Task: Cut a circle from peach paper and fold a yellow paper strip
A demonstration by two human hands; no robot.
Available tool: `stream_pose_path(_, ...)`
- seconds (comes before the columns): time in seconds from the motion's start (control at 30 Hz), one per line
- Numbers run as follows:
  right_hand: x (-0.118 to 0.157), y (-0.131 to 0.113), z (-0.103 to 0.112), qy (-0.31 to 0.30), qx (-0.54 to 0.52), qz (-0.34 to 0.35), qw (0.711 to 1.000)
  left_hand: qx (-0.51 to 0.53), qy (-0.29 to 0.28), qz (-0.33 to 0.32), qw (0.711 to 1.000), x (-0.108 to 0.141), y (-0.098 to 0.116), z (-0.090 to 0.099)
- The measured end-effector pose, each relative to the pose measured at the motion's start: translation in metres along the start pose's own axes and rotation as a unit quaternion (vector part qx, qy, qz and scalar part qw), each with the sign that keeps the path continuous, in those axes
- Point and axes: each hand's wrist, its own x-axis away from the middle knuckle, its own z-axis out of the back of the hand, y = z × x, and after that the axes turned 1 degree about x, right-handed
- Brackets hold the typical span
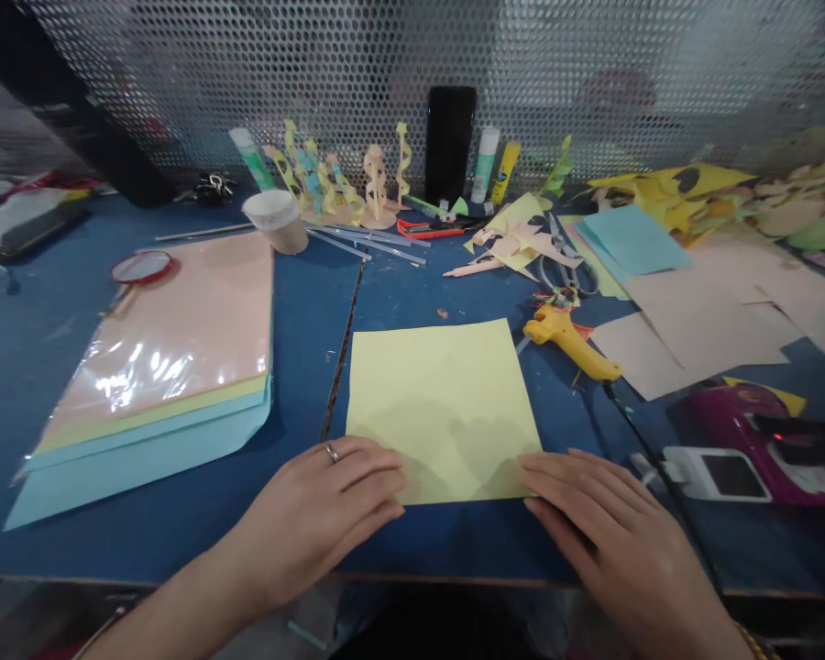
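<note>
A sheet of pale yellow paper [440,394] lies flat on the blue table in front of me. My left hand [334,495] rests on its lower left corner, fingers stretched out and a ring on one of them. At the lower right corner, the fingertips of my right hand [591,509] touch the sheet's edge, with the fingers extended and the thumb below them. Both hands are open. Just right of the sheet is a yellow glue gun [574,344], its black cord running toward the front edge.
A plastic sleeve of coloured paper [185,330] lies left, with a red-rimmed round object [141,267] on top. Behind stand a cup [279,222], curled paper figures [375,179], glue sticks and a phone [450,142]. Scissors [569,261], paper sheets and a purple device [742,431] are right.
</note>
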Motion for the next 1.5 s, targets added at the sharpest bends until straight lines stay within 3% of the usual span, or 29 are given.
stream_pose_path(0.33,-0.003,0.002,-0.003,-0.028,-0.010,0.027,0.999,0.001,0.028,-0.013,1.000,0.000,-0.001,0.002)
stream_pose_path(0.7,-0.008,0.003,-0.002,0.023,-0.023,0.038,0.999,-0.009,0.021,-0.013,1.000,0.005,-0.003,-0.002)
stream_pose_path(0.9,-0.007,0.004,-0.003,0.018,-0.028,0.037,0.999,-0.035,0.012,-0.018,0.999,0.008,-0.005,-0.002)
stream_pose_path(1.1,0.010,0.007,0.008,0.138,-0.021,-0.078,0.987,-0.032,0.020,-0.017,0.999,0.010,-0.004,-0.001)
stream_pose_path(1.33,0.021,0.012,0.010,0.136,-0.021,-0.086,0.987,-0.048,0.040,-0.032,0.998,0.015,-0.010,-0.004)
stream_pose_path(1.5,0.017,0.004,0.010,0.158,-0.083,-0.170,0.969,-0.053,0.038,-0.015,0.998,0.020,-0.010,-0.003)
